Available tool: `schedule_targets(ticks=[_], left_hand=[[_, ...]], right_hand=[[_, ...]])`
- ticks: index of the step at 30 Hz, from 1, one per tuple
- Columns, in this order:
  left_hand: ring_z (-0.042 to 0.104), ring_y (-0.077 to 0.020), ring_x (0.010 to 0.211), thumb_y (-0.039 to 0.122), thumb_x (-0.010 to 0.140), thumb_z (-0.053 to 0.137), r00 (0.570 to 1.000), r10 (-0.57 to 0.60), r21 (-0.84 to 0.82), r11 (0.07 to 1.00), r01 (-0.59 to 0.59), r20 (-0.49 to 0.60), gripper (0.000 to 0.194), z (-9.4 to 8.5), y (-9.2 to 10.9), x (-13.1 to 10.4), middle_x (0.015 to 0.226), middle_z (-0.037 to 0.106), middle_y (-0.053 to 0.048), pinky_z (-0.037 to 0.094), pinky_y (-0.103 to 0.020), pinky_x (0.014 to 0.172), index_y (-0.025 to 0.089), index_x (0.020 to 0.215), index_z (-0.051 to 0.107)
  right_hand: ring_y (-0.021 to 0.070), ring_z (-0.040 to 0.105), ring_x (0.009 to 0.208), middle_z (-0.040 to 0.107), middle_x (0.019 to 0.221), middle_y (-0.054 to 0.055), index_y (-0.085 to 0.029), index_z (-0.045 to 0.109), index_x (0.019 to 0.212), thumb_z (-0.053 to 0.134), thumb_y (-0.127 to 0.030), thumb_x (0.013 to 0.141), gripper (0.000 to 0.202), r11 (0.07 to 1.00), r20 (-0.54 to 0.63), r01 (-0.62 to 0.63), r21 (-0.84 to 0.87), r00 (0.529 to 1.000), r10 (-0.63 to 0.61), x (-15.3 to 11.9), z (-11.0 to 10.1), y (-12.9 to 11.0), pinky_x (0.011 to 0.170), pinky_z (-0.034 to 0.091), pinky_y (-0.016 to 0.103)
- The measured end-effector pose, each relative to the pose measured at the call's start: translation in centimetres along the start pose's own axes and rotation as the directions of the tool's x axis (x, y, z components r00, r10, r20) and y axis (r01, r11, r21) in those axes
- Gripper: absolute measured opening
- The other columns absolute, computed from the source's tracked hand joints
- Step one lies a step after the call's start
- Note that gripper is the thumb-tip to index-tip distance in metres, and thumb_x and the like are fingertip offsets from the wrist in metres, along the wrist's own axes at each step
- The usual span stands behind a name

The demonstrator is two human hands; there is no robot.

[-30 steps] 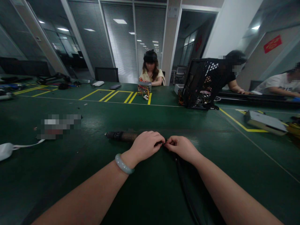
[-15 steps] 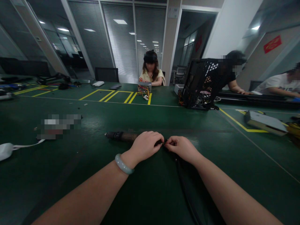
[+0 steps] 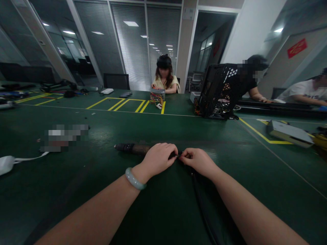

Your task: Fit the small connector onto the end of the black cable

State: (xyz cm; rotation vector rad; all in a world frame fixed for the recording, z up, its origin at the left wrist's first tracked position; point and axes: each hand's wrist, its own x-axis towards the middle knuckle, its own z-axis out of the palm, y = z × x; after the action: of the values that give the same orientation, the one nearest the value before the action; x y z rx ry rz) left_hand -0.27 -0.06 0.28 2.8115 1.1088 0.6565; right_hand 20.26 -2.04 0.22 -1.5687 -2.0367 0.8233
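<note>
A dark electric screwdriver (image 3: 139, 149) lies crosswise on the green table, its tip pointing left. My left hand (image 3: 160, 156), with a pale bangle at the wrist, is closed over its rear part and covers it. Close by on the right, my right hand (image 3: 198, 160) is closed in a pinch at the end of a black cable (image 3: 200, 197). The fingertips of both hands nearly meet at a small dark piece with a slight glint, mostly hidden by the fingers. From below my right hand the cable runs down toward the table's near edge.
A black computer case (image 3: 217, 92) stands at the back right, with a flat silver box (image 3: 290, 132) nearer. Across the table a person (image 3: 166, 80) handles a power supply (image 3: 157, 94) with coloured wires. A white adapter (image 3: 6, 165) lies at far left. Two more people sit at right.
Both hands stay in the same place, with only very slight movement at the fingertips. The screwdriver and cable have hardly shifted.
</note>
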Motion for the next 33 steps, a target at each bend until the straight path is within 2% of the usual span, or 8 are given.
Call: schedule_targets(ticks=[6,13,23,28,33], left_hand=[[0.059,-0.0194,0.090,0.022,0.085,0.057,1.000,0.022,-0.012,1.000,-0.022,0.012,0.011,-0.09,-0.06,0.03,0.096,0.064,0.000,0.044,-0.038,0.080,0.022,0.096,0.059],[0.059,-0.0200,0.088,0.027,0.086,0.056,1.000,0.011,0.014,1.000,-0.011,-0.021,0.018,0.25,-0.17,-0.02,0.097,0.064,-0.003,0.045,-0.037,0.079,0.020,0.103,0.058],[0.059,-0.0195,0.094,0.022,0.087,0.056,0.999,0.051,-0.023,0.998,-0.051,0.013,0.014,0.10,-0.22,0.11,0.101,0.064,0.001,0.044,-0.038,0.084,0.024,0.100,0.061],[0.059,-0.0203,0.092,0.024,0.084,0.060,1.000,0.009,-0.008,1.000,-0.009,-0.006,0.022,0.11,-0.09,0.06,0.101,0.064,-0.001,0.044,-0.037,0.081,0.024,0.106,0.057],[0.059,-0.0199,0.090,0.025,0.085,0.059,1.000,-0.013,-0.013,1.000,0.013,-0.001,0.017,0.05,-0.05,-0.01,0.098,0.064,-0.001,0.045,-0.037,0.080,0.022,0.102,0.057]], right_hand=[[0.0134,0.063,0.064,0.071,0.076,-0.001,-0.022,0.071,0.083,0.060,-0.036,0.082,0.017,1.000,0.008,-0.007,0.002,1.000,0.007,-0.04,-0.04,-0.16,0.056,0.040,0.023],[0.0136,0.063,0.065,0.070,0.076,-0.001,-0.023,0.070,0.083,0.060,-0.036,0.082,0.017,1.000,0.009,-0.009,0.007,1.000,0.009,-0.03,-0.01,-0.09,0.056,0.040,0.023],[0.0139,0.062,0.064,0.069,0.074,-0.001,-0.022,0.069,0.081,0.059,-0.037,0.082,0.018,1.000,-0.005,-0.002,-0.014,1.000,0.002,-0.07,0.00,-0.09,0.055,0.038,0.022],[0.0136,0.062,0.064,0.069,0.074,-0.002,-0.023,0.069,0.082,0.059,-0.037,0.082,0.017,1.000,0.006,0.000,-0.018,1.000,0.000,0.07,0.10,0.10,0.055,0.038,0.022],[0.0136,0.062,0.064,0.070,0.074,-0.002,-0.023,0.069,0.082,0.060,-0.037,0.082,0.017,1.000,0.002,-0.003,-0.011,1.000,0.003,0.11,0.14,0.16,0.056,0.039,0.023]])
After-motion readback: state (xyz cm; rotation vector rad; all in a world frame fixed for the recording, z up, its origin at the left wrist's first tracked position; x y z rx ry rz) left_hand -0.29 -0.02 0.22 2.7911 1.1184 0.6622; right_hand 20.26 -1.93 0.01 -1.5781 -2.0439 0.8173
